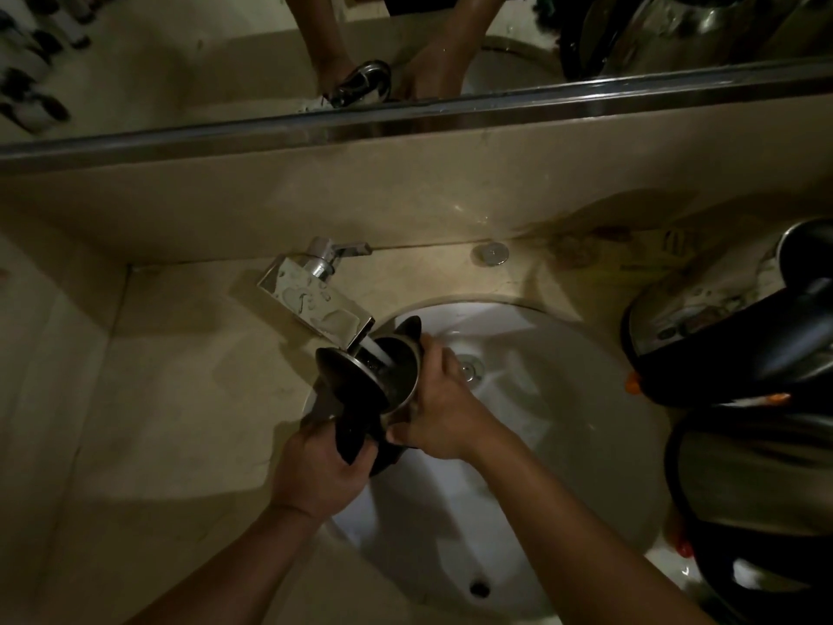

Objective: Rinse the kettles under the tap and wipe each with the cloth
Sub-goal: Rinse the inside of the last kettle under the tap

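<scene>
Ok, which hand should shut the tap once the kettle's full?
Probably the right hand: it only steadies the kettle body, while the left hand grips the handle. The tap lies left, though.

Beige counter (pixel 180 399) — inset white basin (pixel 563 421), tap (pixel 315 295), two kettles (pixel 739 336) at right.

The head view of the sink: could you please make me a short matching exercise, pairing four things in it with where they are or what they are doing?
Things:
1. Left hand
2. Right hand
3. Tap
4. Spare kettles

States:
a. Pours water into the open kettle
b. Stand on the counter right of the sink
c. Grips the kettle's black handle
d. Holds the kettle's steel body

Pairs: 1-c, 2-d, 3-a, 4-b
</scene>
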